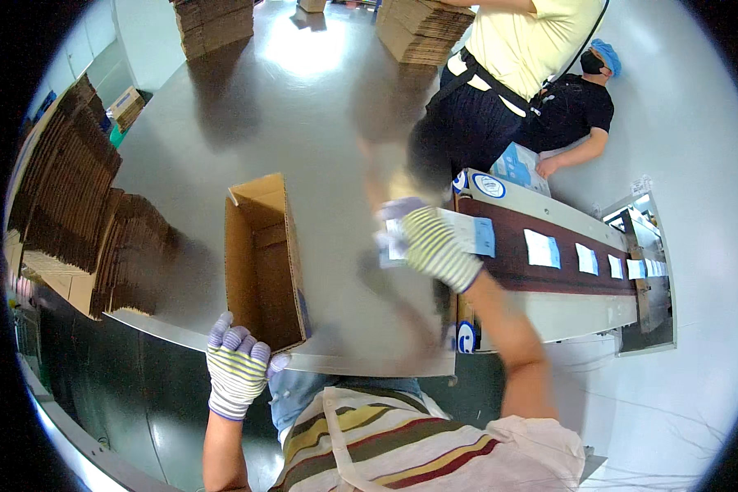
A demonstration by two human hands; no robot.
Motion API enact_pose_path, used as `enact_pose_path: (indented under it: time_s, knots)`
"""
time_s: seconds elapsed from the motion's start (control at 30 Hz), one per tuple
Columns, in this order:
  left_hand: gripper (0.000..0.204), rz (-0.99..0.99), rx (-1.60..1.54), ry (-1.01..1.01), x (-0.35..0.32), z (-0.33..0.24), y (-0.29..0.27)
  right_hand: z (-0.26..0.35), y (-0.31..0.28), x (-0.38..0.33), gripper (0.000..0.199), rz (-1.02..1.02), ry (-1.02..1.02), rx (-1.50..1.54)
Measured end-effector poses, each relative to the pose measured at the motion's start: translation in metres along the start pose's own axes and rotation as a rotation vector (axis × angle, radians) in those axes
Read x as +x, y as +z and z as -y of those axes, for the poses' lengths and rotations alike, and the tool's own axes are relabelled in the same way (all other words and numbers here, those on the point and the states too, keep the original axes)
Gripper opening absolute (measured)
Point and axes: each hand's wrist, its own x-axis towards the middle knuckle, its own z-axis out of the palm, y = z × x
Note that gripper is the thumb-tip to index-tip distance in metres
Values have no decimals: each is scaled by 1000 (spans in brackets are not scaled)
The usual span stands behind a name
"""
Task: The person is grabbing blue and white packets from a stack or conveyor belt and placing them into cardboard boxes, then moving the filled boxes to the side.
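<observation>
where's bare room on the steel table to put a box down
Bare steel table lies beyond the open carton, up to the far cardboard stacks. The left edge is crowded with flattened cartons; the right meets the conveyor.

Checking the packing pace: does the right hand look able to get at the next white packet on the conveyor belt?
Probably yes. The right hand is at the belt's near end, and the next white packet lies uncovered on the conveyor belt with nothing between them.

White-blue pkts (pixel 541 248) on brown belt (pixel 517 271).
</observation>
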Motion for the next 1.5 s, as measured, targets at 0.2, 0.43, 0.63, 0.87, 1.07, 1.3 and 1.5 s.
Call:
enact_pose_path:
  time_s: [0.2,0.43,0.63,0.87,1.07,1.3,1.5]
  knots:
    - [37,-49,-21,-53,-5,7,1,-175,-99,-91,36,397,550,-327]
    - [35,-62,-25,-62,-2,6,2,-175,-80,-78,35,771,391,-237]
    - [36,-74,-33,-50,3,4,5,-118,-12,-4,46,647,225,-39]
    - [35,-86,-40,-64,9,-3,6,-37,19,-21,77,590,111,-437]
    - [36,-91,-56,-41,13,-3,8,48,33,-71,64,586,108,-52]
    - [37,-111,-88,-4,20,-7,8,38,100,-93,48,51,361,1279]
    - [36,37,-23,22,29,-15,5,89,22,-12,43,-371,-155,447]
